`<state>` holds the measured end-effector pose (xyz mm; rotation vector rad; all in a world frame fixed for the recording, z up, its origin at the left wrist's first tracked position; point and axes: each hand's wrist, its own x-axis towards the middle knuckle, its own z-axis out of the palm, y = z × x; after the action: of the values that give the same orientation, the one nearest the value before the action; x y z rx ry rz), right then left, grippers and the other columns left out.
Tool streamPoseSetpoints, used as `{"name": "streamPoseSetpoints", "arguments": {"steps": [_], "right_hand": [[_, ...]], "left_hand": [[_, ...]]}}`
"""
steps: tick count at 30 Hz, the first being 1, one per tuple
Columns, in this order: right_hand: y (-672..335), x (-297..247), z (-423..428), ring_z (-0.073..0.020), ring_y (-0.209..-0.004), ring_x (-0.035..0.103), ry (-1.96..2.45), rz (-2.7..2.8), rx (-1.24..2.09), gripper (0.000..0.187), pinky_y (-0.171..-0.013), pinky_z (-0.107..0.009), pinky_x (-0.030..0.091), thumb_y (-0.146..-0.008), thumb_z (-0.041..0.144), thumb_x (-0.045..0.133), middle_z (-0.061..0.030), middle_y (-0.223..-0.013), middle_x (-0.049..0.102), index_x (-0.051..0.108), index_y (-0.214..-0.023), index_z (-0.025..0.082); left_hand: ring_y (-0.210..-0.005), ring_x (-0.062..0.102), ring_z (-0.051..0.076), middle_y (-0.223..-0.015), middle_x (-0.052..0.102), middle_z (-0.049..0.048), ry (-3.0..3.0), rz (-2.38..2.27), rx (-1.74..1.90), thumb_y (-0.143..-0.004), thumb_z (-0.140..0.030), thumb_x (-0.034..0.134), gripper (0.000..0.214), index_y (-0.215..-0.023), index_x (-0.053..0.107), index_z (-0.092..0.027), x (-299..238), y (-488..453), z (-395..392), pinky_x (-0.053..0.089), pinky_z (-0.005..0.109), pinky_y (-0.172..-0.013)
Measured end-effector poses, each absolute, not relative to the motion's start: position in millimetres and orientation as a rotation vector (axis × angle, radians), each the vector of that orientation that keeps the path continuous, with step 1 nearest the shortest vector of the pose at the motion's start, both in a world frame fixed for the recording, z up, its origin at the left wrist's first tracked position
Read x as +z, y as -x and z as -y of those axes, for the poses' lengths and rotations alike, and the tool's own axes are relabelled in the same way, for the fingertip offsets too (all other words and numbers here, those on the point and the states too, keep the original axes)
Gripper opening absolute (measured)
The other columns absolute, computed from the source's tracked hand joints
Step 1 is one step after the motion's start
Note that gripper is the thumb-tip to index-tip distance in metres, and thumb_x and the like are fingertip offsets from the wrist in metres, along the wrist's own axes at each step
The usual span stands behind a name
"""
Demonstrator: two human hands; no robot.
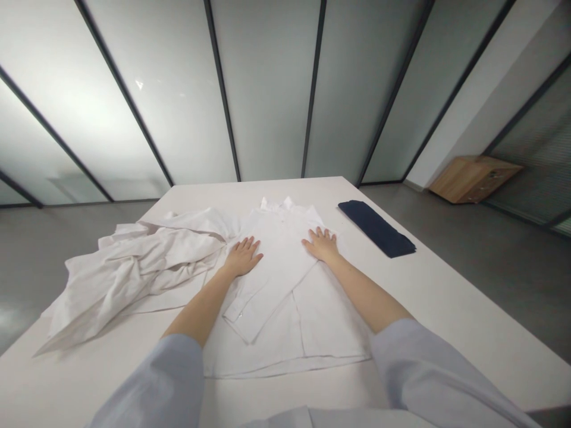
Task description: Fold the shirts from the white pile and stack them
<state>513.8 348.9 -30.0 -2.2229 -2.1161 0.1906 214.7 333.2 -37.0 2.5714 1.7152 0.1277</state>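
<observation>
I observed one white button-front shirt [330,321] lying flat on the table [450,315], collar away from me, one sleeve [263,291] folded across its front. Both hands lay on it, fingers spread wide, holding nothing: the left hand [243,257] at its left edge, the right hand [322,245] on the chest. One crumpled white cloth [129,273] lay just left; I could not tell whether it joined the shirt. One folded navy cloth [377,229] lay to the right.

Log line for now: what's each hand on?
left hand: flat on white shirt | right hand: flat on white shirt | navy cloth: right of shirt
</observation>
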Motion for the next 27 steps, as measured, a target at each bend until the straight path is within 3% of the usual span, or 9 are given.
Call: {"name": "streamPoseSetpoints", "arguments": {"steps": [8, 12, 16, 21, 23, 27], "right_hand": [[-526, -30, -339, -0.0352, -0.132, 0.037, 2.116, 2.206, 0.01, 0.05, -0.105, -0.054, 0.025, -0.092, 0.049, 0.039, -0.0152, -0.142, 0.046, 0.055, -0.129, 0.02], [-536, -34, -330, -0.033, -0.132, 0.038, 2.079, 2.198, -0.052, 0.05, -0.106, -0.048, 0.027, -0.093, 0.047, 0.039, -0.014, -0.144, 0.045, 0.053, -0.133, 0.02], [-545, -37, -328, -0.03, -0.133, 0.039, 2.068, 2.189, 0.016, 0.049, -0.106, -0.044, 0.03, -0.093, 0.046, 0.04, -0.0111, -0.147, 0.043, 0.052, -0.134, 0.022], [-549, -40, -330, -0.029, -0.134, 0.038, 2.052, 2.174, 0.046, 0.049, -0.107, -0.044, 0.03, -0.093, 0.046, 0.041, -0.0092, -0.148, 0.042, 0.052, -0.134, 0.024], [-550, -40, -331, -0.0292, -0.135, 0.037, 2.05, 2.178, 0.052, 0.049, -0.107, -0.044, 0.03, -0.092, 0.047, 0.042, -0.0092, -0.148, 0.042, 0.052, -0.135, 0.023], [-550, -40, -331, -0.0299, -0.135, 0.036, 2.05, 2.191, 0.068, 0.05, -0.108, -0.044, 0.03, -0.092, 0.047, 0.042, -0.0091, -0.149, 0.041, 0.051, -0.136, 0.023]], "left_hand": [[-0.135, 0.041, 0.025, -0.146, 0.045, 0.0117, -2.567, -1.698, 0.344, -0.09, -0.045, 0.044, 0.053, -0.133, 0.052, -0.015, -35, -212, -332, 0.03, 0.038, -0.112], [-0.13, 0.046, 0.027, -0.139, 0.052, 0.0133, -2.547, -1.647, 0.458, -0.086, -0.042, 0.049, 0.049, -0.126, 0.057, -0.014, -37, -209, -334, 0.034, 0.04, -0.11], [-0.111, 0.059, 0.023, -0.114, 0.066, 0.0099, -2.458, -1.616, 0.743, -0.084, -0.034, 0.05, 0.033, -0.109, 0.064, -0.019, -35, -201, -334, 0.043, 0.038, -0.101], [-0.08, 0.06, 0.019, -0.09, 0.06, 0.0063, -2.044, -1.861, 1.257, -0.081, -0.027, 0.05, 0.027, -0.104, 0.06, -0.018, -30, -188, -337, 0.051, 0.035, -0.08], [-0.082, 0.059, 0.02, -0.094, 0.056, 0.0073, -1.865, -2.007, 1.387, -0.08, -0.026, 0.051, 0.029, -0.106, 0.059, -0.018, -29, -184, -338, 0.051, 0.036, -0.081], [-0.112, 0.051, 0.026, -0.111, 0.05, 0.0125, -1.684, -2.22, 1.486, -0.08, -0.025, 0.054, 0.04, -0.118, 0.056, -0.017, -31, -178, -340, 0.043, 0.04, -0.098]]}}
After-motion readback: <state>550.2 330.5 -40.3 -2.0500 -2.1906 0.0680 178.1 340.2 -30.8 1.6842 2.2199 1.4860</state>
